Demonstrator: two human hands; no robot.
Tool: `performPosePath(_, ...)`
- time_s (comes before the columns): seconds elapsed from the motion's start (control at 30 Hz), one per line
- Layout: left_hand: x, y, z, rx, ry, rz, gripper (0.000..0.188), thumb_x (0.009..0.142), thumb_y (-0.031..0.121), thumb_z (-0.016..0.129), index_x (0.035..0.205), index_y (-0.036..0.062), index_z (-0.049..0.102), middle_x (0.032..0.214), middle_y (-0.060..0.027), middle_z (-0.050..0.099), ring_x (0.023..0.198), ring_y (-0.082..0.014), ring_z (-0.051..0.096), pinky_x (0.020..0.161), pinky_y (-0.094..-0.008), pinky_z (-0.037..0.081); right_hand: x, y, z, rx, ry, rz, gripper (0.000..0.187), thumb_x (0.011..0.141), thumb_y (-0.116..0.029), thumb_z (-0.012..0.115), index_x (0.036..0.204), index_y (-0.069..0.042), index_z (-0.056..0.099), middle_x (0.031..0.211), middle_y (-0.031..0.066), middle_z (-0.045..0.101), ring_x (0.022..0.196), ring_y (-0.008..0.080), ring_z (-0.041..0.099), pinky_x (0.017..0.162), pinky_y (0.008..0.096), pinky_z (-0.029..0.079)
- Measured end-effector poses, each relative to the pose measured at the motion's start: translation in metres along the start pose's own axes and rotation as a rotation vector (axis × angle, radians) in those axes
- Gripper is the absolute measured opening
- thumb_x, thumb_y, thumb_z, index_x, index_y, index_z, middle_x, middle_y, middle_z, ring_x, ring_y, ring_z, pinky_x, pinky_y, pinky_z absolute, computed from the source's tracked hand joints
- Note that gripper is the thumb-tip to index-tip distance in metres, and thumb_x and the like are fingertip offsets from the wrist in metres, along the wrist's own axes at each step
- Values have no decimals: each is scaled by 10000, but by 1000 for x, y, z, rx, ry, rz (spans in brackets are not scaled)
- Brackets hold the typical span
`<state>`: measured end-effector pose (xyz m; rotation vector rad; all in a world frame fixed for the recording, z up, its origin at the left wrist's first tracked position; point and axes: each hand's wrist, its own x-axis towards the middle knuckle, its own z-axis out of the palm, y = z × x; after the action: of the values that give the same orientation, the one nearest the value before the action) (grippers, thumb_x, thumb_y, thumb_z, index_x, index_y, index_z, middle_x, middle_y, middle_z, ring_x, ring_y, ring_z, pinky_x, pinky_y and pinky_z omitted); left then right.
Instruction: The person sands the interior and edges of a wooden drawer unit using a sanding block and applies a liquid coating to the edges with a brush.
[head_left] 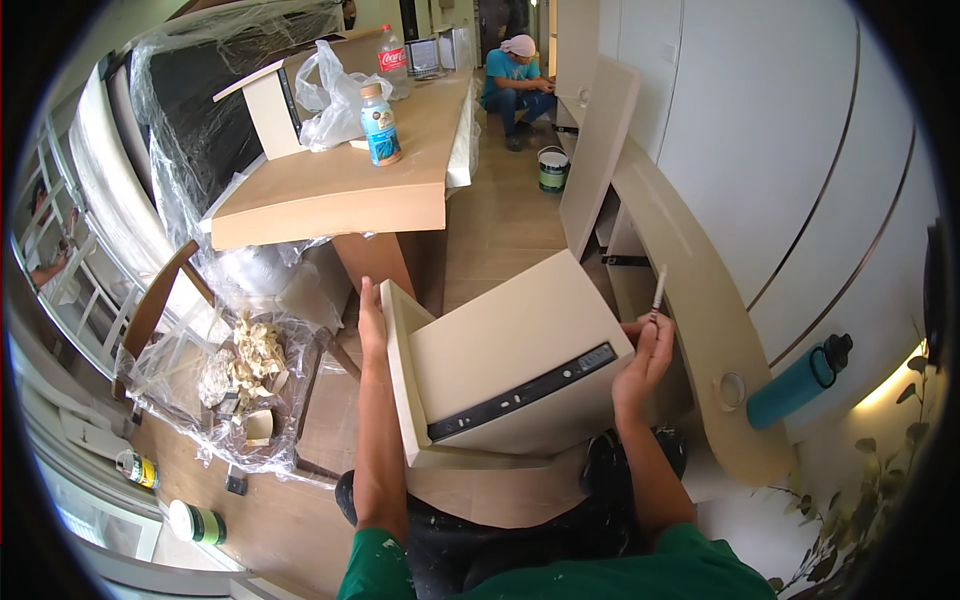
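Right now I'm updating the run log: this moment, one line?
left hand: at drawer, front panel; right hand: at opposite end, with slim stick; black rail: along drawer's side

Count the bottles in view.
3: a blue-labelled bottle and red-labelled bottle on the cardboard-covered table, a teal bottle on the beige counter. Others may be hidden.

Toward the near right corner of the cardboard-covered desk (pixel 428 152) stands a blue-labelled drink bottle (pixel 380 132), with a white plastic bag (pixel 335 112) to its left and a red-labelled soda bottle (pixel 393 65) nearer the far edge. Crumpled paper (pixel 258 350) lies on the plastic-wrapped chair (pixel 160 310); a teal water flask (pixel 787 397) is at the curved console's near end.
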<state>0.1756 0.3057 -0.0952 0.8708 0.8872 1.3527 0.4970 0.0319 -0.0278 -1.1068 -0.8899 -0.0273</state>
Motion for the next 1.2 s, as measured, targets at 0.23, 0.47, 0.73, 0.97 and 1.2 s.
performPosePath(0.23, -189, 18, 61, -213, -103, 168, 832, 1095, 629, 402, 1619, -13, 332, 1648, -180, 406, 1502, -300, 406, 1255, -398, 280, 16, 26, -29, -6, 39, -31, 236, 1160, -214, 408, 1162, -11, 527, 881, 80, 663, 752, 106, 627, 740, 259, 498)
performPosePath(0.47, -328, -24, 61, 203, 89, 479, 952, 980, 299, 748, 1673, -32, 184, 1691, -177, 332, 1517, -255, 377, 1243, -384, 318, 15, 24, -10, -79, -16, -171, 258, 1163, -210, 387, 1174, 6, 527, 892, 59, 601, 770, 116, 614, 758, 287, 488)
performPosePath(0.73, -249, 7, 67, 250, 145, 467, 608, 1066, 110, 656, 1566, -119, 397, 1419, -190, 635, 1212, -163, 602, 1070, -303, 470, 9, 12, -8, -117, 15, -125, 249, 1151, -197, 423, 1160, 17, 550, 899, 80, 578, 793, 173, 602, 784, 333, 476)
performPosePath(0.97, -178, 18, 45, 300, -33, 522, 535, 1075, 158, 655, 1500, -126, 499, 1346, -166, 687, 1209, -155, 604, 1076, -310, 468, -20, -7, -3, -155, -37, -82, 233, 1161, -186, 396, 1256, 7, 486, 1060, 74, 535, 858, 143, 609, 761, 300, 528)
performPosePath(1.2, -194, 21, 37, 421, -101, 593, 575, 1030, 167, 714, 1521, -60, 519, 1250, -160, 749, 1111, -147, 660, 1014, -319, 520, -47, -11, -26, -11, 65, -80, 248, 1169, -212, 380, 1202, 14, 476, 1030, 57, 511, 897, 140, 504, 882, 306, 451)
